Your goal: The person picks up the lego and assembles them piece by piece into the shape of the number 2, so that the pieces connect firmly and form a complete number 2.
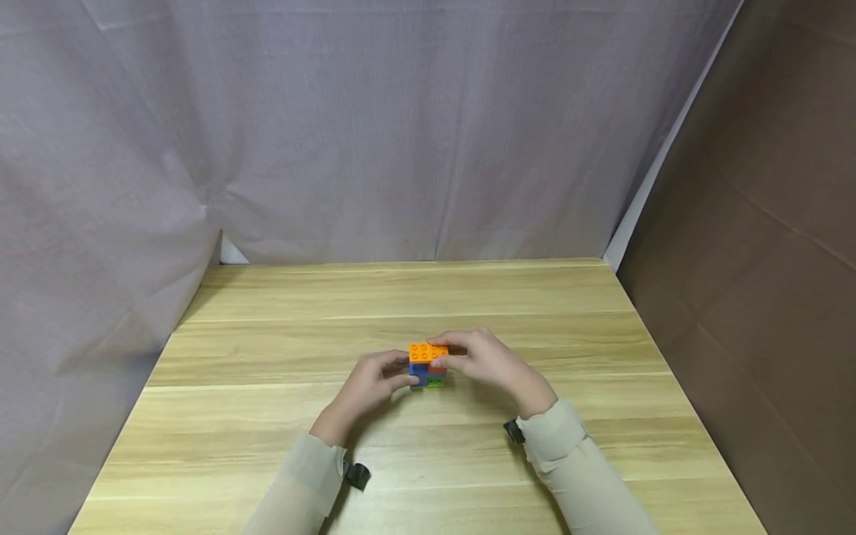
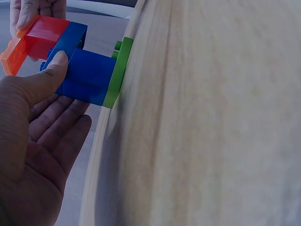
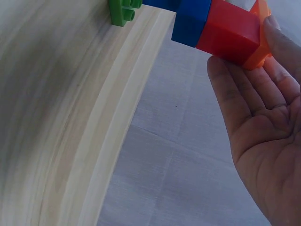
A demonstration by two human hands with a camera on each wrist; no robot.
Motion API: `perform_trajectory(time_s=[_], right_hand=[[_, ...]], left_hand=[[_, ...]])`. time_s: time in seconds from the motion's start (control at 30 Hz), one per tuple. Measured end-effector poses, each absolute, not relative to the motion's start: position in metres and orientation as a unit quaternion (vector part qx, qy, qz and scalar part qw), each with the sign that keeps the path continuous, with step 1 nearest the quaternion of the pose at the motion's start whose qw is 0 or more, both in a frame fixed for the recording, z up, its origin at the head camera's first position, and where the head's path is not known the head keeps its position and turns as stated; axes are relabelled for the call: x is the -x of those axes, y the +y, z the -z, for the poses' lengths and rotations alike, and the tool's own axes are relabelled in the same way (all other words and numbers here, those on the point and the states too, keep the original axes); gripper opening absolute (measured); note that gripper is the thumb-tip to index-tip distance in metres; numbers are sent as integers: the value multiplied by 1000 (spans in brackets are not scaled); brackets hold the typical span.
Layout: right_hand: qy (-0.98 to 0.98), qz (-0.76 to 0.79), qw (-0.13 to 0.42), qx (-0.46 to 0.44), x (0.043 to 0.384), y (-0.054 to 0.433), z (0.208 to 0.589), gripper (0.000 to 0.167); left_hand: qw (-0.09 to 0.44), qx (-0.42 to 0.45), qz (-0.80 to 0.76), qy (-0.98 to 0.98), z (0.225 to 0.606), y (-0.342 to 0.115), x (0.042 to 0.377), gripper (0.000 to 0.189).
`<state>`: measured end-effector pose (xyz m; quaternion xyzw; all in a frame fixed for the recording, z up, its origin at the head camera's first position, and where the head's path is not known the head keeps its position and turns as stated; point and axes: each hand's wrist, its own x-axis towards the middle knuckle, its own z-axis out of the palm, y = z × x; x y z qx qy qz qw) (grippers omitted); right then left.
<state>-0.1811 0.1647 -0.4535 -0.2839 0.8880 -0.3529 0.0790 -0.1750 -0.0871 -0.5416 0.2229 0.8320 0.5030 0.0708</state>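
Note:
A stack of toy building bricks stands on the wooden table (image 1: 281, 416), between the two hands. At its base is a flat green brick (image 2: 118, 73), with blue bricks (image 2: 89, 77) above it. Higher up sits a red brick (image 3: 231, 32), offset to the right over the green base, and a flat orange brick (image 1: 421, 351) caps it. My left hand (image 1: 368, 384) pinches the blue bricks from the left, its thumb on the near side. From the right, my right hand (image 1: 486, 360) grips the orange brick between thumb and fingers.
A pale grey cloth (image 1: 401, 134) hangs behind the table's far edge and along the left. On the right is a brown cloth panel (image 1: 756, 260). Small black devices sit at the left wrist (image 1: 357, 475) and right wrist (image 1: 513, 431).

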Motion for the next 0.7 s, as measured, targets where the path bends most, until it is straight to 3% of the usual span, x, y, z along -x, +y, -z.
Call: perform_trajectory(time_s=[0.43,0.7], right_hand=[[872,384,78,294,184,169,461,39],[852,435,93,278,183,178,473,49]], left_hand=[[81,-224,-532,813,544,-86,175,38],[83,-237,-554,794,547,-87,174,44]])
